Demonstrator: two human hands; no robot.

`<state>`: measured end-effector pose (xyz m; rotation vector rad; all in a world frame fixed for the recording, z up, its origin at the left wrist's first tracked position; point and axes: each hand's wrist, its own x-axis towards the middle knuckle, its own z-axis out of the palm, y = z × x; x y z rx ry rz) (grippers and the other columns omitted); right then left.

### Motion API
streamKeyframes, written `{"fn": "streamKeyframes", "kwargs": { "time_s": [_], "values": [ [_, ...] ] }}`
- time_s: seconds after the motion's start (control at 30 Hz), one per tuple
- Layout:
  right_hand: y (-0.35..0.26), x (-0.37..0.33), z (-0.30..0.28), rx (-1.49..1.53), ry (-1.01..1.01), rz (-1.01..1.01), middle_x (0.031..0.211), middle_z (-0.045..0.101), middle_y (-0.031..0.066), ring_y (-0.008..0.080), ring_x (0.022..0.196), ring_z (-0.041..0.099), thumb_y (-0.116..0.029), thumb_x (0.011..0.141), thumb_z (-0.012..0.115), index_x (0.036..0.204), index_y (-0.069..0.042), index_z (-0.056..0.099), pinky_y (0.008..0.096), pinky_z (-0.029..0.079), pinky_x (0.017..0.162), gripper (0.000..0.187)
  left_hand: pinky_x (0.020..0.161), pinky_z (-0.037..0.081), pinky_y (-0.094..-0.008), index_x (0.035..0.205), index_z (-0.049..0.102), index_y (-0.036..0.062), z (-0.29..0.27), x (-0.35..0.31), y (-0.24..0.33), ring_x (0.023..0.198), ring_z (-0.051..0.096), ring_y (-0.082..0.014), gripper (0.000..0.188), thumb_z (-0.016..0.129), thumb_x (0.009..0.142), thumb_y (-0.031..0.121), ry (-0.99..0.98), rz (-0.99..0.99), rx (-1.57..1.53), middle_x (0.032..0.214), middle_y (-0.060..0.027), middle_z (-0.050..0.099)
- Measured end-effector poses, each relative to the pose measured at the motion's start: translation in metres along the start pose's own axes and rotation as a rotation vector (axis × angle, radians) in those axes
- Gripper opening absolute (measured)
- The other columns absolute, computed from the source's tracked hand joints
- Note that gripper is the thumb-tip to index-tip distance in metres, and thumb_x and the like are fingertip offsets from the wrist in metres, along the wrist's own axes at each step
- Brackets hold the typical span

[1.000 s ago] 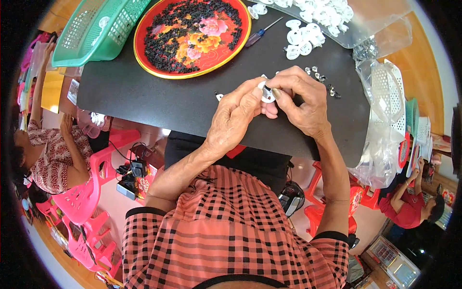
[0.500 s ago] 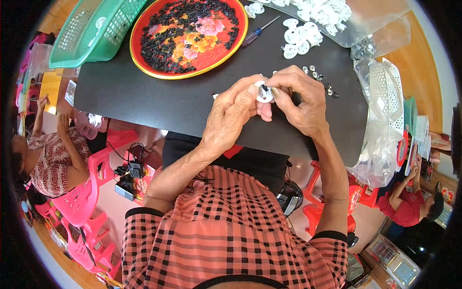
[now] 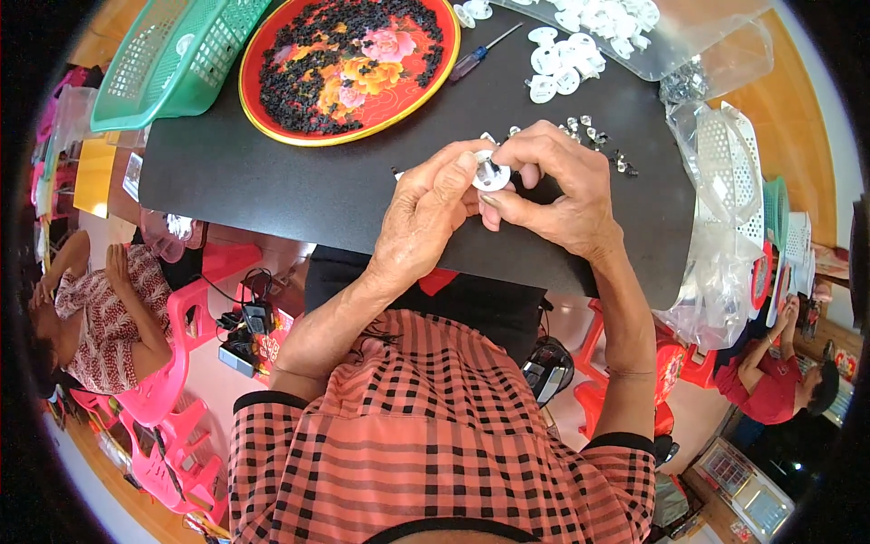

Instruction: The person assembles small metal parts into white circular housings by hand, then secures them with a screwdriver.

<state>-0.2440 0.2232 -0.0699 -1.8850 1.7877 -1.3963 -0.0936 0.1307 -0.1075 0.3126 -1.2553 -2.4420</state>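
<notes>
Above the near part of the dark table I hold a small white round plastic disc (image 3: pixel 490 178) with a dark piece at its middle. My left hand (image 3: pixel 419 210) pinches the disc's left side between thumb and fingers. On its right side, my right hand (image 3: pixel 566 192) has the index finger at the upper rim and the thumb at the lower rim. The fingers partly hide the disc. Just beyond my right hand lie several small clear-and-black pieces (image 3: pixel 598 138). Farther off is a pile of similar white discs (image 3: pixel 566 65).
A red floral tray (image 3: pixel 256 102) of tiny black parts stands at the far left, beside a green basket (image 3: pixel 145 111). A screwdriver (image 3: pixel 473 62) lies right of the tray. Plastic bags (image 3: pixel 711 281) hang by the right edge. Other people sit at left (image 3: pixel 118 308) and right (image 3: pixel 766 385).
My right thumb has moved down to the disc's lower rim, and the index finger has come over its upper part. The disc has shifted slightly left and tilted.
</notes>
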Motion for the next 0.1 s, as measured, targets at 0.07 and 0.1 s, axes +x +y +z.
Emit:
{"fn": "streamKeyframes", "kwargs": {
  "time_s": [0.07, 0.1],
  "values": [
    [0.0015, -0.0005, 0.0, 0.003, 0.0, -0.01, 0.078, 0.061, 0.0015, 0.0095, 0.056, 0.047, -0.005, 0.064, 0.076, 0.092, -0.008, 0.063, 0.0225, 0.042, 0.05, 0.031, 0.072, 0.048, -0.0293, 0.123, 0.047, -0.0047, 0.0018, 0.0003, 0.0011, 0.081, 0.057, -0.0159, 0.041, 0.039, 0.1, 0.028, -0.003, -0.003, -0.047, 0.097, -0.011, 0.058],
    [0.0028, -0.0007, 0.0002, 0.006, -0.002, -0.022, 0.079, 0.061, 0.0015, 0.01, 0.057, 0.047, -0.005, 0.064, 0.076, 0.093, -0.009, 0.063, 0.023, 0.042, 0.05, 0.031, 0.071, 0.048, -0.0269, 0.122, 0.048, -0.0036, 0.0045, 0.0004, 0.0025, 0.077, 0.056, -0.0142, 0.038, 0.04, 0.1, 0.027, -0.005, -0.004, -0.096, 0.094, -0.0082, 0.057]
  ]
}}
